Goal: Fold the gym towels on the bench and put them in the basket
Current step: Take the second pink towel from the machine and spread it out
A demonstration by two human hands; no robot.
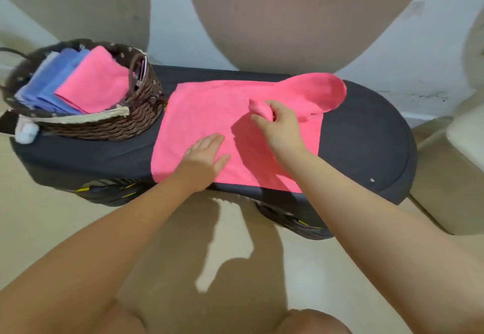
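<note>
A pink towel [204, 113] lies spread across the middle of the dark bench [366, 145]. My left hand [204, 158] rests flat on the towel's near part, fingers straight. My right hand [277, 124] grips a bunched corner of the towel and holds it over the cloth, so the right side arches up in a loop at the far right. A brown wicker basket [141, 121] stands on the bench's left end. Inside it lie a folded pink towel [97, 84], folded blue towels [52, 82] and a pale one at the far left.
The bench stands against a wall painted white and beige. A pale object [466, 140] sits on the floor right of the bench. Beige floor lies in front, with my knees at the bottom edge. A cream lining edge hangs over the basket's front rim.
</note>
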